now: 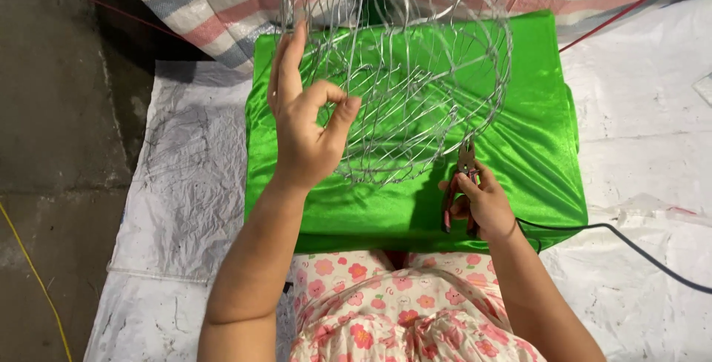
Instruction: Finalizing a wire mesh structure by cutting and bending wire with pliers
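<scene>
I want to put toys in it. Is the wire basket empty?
Empty. Through the wire basket only the green cloth shows; the left hand grips its rim.

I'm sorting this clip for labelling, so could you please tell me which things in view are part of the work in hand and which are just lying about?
In use:
- wire mesh basket, gripped by the left hand
- pliers, held in the right hand
- green cloth under the basket

Lying about:
- striped tarp
- white plastic sheet
- black cable
- yellow cord
- red string
</scene>
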